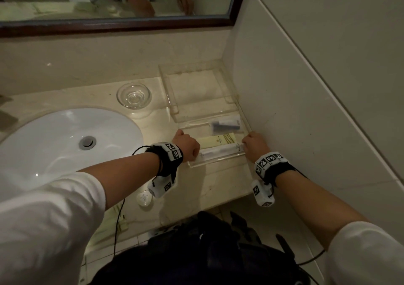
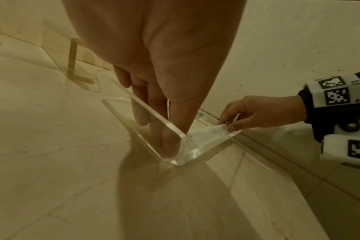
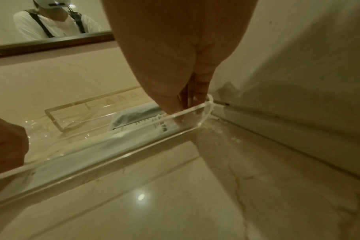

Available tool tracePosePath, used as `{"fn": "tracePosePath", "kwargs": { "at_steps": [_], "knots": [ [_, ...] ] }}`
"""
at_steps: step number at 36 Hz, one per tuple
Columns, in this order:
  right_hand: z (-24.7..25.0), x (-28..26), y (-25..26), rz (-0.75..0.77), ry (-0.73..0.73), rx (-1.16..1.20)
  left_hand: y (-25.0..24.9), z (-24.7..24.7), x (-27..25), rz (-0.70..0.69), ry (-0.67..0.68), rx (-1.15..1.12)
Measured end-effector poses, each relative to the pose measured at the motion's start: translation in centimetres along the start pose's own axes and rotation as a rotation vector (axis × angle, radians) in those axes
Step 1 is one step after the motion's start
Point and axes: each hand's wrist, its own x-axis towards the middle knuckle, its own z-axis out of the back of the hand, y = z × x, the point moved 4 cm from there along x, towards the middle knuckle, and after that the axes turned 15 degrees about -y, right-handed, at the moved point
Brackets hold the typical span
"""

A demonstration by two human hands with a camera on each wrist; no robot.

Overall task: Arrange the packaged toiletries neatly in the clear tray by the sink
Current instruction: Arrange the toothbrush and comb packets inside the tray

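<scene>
A clear acrylic tray (image 1: 216,161) sits on the counter, right of the sink and against the side wall. Its front section holds a packet with a dark item (image 1: 225,126), a yellow packet (image 1: 218,140) and a long white packet (image 1: 220,151) along the front wall. My left hand (image 1: 185,145) reaches into the tray's front left corner (image 2: 150,112), thumb and fingers (image 2: 142,113) together at the white packet's left end (image 2: 203,136). My right hand (image 1: 254,145) pinches the packet's right end (image 3: 160,126) just inside the front right corner.
A small glass bowl (image 1: 133,95) stands behind the white sink (image 1: 65,142). A round white wrapped item (image 1: 144,198) lies near the counter's front edge, with a pale green packet (image 1: 118,217) to its left. The side wall (image 1: 284,109) is close beside my right hand.
</scene>
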Motion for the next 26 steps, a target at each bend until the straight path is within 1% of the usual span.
{"fn": "tracePosePath", "kwargs": {
  "at_steps": [4,9,17,26],
  "knots": [
    [0.11,0.16,0.02,-0.013,0.031,0.008,-0.15,0.12,0.11,0.006,0.018,0.007],
    [0.19,0.14,0.22,-0.031,0.031,0.003,-0.28,0.21,0.17,0.018,0.01,0.02],
    [-0.13,-0.37,0.32,-0.029,0.0,0.023,-0.18,-0.04,0.06,0.051,-0.022,-0.117],
    [0.05,0.11,0.64,-0.068,0.06,-0.016,0.08,0.07,-0.13,0.044,-0.03,-0.173]
  ]
}}
